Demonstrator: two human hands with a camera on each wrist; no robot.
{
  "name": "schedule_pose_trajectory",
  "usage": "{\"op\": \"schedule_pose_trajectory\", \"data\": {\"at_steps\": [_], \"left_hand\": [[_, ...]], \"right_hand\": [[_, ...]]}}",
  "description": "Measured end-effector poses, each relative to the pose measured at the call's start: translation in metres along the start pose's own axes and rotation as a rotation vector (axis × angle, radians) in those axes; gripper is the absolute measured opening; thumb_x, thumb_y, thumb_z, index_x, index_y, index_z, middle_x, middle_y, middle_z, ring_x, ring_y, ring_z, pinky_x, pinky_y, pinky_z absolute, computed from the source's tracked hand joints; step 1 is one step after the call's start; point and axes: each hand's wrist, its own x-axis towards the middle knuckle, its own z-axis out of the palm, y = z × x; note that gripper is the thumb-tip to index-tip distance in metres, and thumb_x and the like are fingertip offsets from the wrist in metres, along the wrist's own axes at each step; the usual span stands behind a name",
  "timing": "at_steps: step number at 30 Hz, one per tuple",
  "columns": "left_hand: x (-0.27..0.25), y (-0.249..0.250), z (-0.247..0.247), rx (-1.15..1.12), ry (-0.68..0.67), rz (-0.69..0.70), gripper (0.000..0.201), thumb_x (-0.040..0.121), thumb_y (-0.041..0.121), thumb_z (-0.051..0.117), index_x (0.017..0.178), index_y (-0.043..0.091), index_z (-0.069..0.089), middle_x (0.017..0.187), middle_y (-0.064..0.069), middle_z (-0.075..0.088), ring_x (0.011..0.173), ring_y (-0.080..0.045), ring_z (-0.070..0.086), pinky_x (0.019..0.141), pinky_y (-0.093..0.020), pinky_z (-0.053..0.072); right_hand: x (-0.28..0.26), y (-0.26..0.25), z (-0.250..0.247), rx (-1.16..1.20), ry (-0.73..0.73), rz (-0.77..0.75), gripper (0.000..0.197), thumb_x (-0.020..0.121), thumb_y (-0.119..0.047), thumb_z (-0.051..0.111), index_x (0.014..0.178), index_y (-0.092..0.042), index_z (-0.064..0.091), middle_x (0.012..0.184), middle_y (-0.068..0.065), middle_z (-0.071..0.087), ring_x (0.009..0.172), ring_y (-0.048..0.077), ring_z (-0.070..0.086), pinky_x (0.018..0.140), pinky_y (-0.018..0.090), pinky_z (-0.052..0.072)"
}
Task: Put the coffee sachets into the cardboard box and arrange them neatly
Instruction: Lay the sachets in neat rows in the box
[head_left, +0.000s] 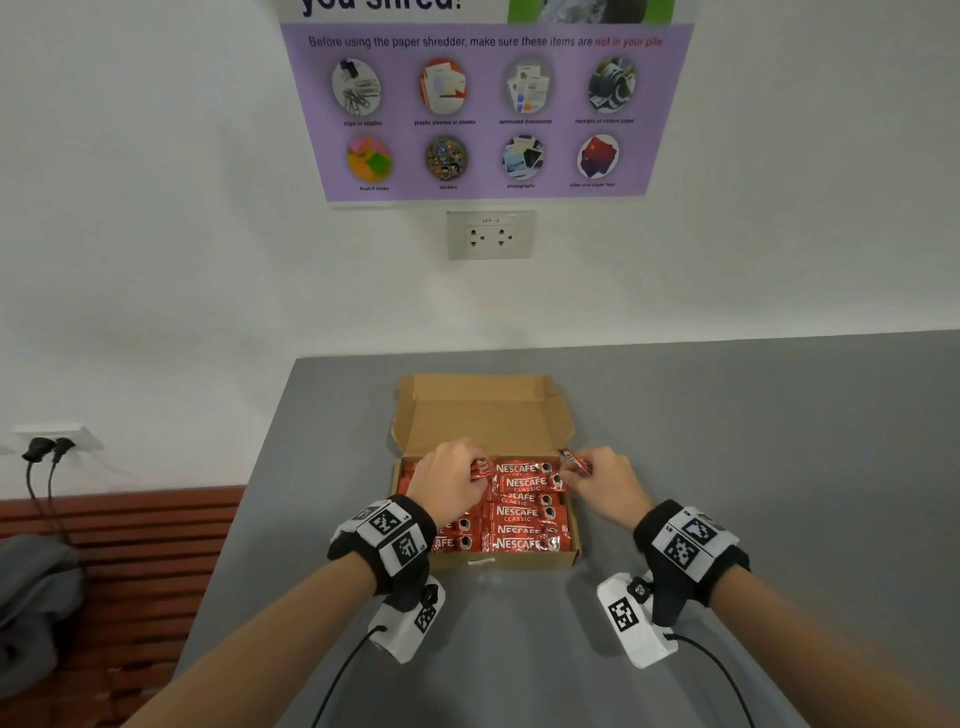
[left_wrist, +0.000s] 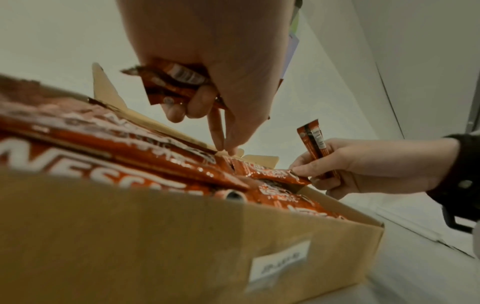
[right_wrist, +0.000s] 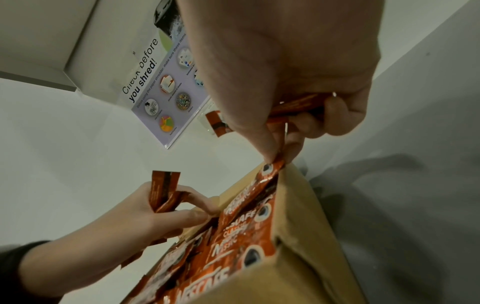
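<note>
Both forearms enter from the bottom of the head frame and converge on the cardboard box (head_left: 569, 556) at centre. Its lid is folded back toward the wall, and it sits on the grey table (head_left: 753, 441).

Left hand (head_left: 448, 480): knuckles up, over the upper left part of the box. In the left wrist view its curled fingers clamp a bunch of spare sachets (left_wrist: 171, 82) against the palm, while the thumb and a straight finger reach down, tips touching the far edge of the packed sachets.

Right hand (head_left: 605, 483): over the upper right corner of the box. In the right wrist view its thumb and forefinger pinch the end of 1 top sachet (right_wrist: 271, 169), lifting that end above the box wall. The other fingers curl around more held sachets (right_wrist: 296, 106), which stick out past the hand toward the upper right of the box in the head view.

Packed coffee sachets (head_left: 524, 512): red, logo side up, long axes running left-right across the frame, stacked in overlapping rows from the near wall to the far wall. The row at centre right is plain; the left side is partly hidden by my left wrist. The pinched sachet lies tilted, its right end raised.

Wall behind: purple poster (head_left: 488, 109), outlet (head_left: 491, 235) below it.
</note>
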Motion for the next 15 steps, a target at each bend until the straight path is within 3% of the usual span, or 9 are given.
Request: {"op": "schedule_pose_trajectory", "data": {"at_steps": [4, 7, 11, 15], "left_hand": [[-0.0031, 0.0025, -0.0017, -0.02, 0.011, 0.007, 0.016, 0.088, 0.023, 0.059, 0.1, 0.017, 0.068, 0.108, 0.002, 0.062, 0.087, -0.014, 0.062, 0.075, -0.025, 0.053], [-0.0054, 0.0014, -0.0032, -0.032, 0.021, -0.036, 0.015, 0.09, 0.024, 0.057, 0.096, 0.015, 0.068, 0.097, 0.002, 0.068, 0.077, -0.012, 0.065, 0.067, -0.025, 0.056], [-0.0093, 0.0011, -0.0012, -0.035, -0.015, -0.055, 0.02, 0.09, 0.029, 0.059, 0.103, 0.016, 0.066, 0.095, 0.003, 0.07, 0.077, -0.01, 0.067, 0.067, -0.024, 0.057], [-0.0105, 0.0035, 0.0009, -0.017, -0.022, -0.058, 0.022, 0.089, 0.029, 0.06, 0.108, 0.018, 0.064, 0.098, 0.001, 0.07, 0.075, -0.01, 0.067, 0.066, -0.024, 0.056]], "right_hand": [[-0.0014, -0.0018, 0.0014, -0.005, 0.007, 0.015, 0.026, 0.089, -0.024, 0.059, 0.064, -0.025, 0.054, 0.071, -0.002, 0.063, 0.071, 0.016, 0.062, 0.067, 0.029, 0.049], [-0.0014, -0.0019, 0.0009, 0.004, -0.009, 0.013, 0.023, 0.09, -0.025, 0.059, 0.067, -0.021, 0.057, 0.072, -0.001, 0.064, 0.072, 0.017, 0.063, 0.069, 0.031, 0.05], [-0.0004, -0.0004, -0.0002, 0.025, -0.011, 0.002, 0.03, 0.093, -0.023, 0.055, 0.063, -0.02, 0.052, 0.064, -0.006, 0.057, 0.06, 0.008, 0.053, 0.056, 0.022, 0.04], [-0.0003, -0.0003, 0.0024, 0.022, 0.005, -0.009, 0.031, 0.092, -0.024, 0.055, 0.062, -0.021, 0.051, 0.063, -0.006, 0.057, 0.059, 0.008, 0.054, 0.057, 0.023, 0.043]]}}
